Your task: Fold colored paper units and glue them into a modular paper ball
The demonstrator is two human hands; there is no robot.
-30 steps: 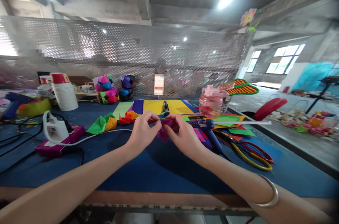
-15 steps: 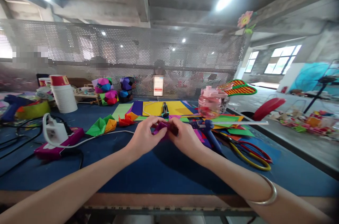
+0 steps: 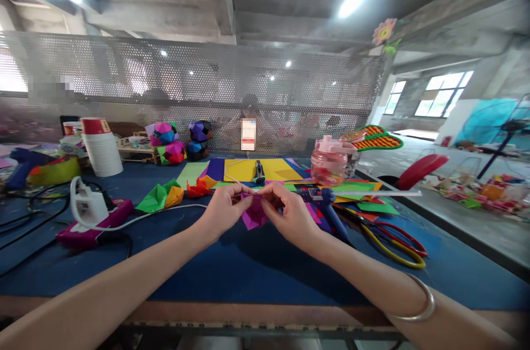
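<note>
With our left hand (image 3: 223,207) and right hand (image 3: 292,216), we pinch the upper edge of a folded purple paper piece (image 3: 254,217) above the blue surface (image 3: 186,278), each hand's fingertips closed on it. The piece has just come into fuller view below our fingers, leaving its pointed lower edge exposed to us. We cannot read the small text on the lit phone screen (image 3: 248,136) or the blurred dark lettering (image 3: 232,325) along the front.
</note>
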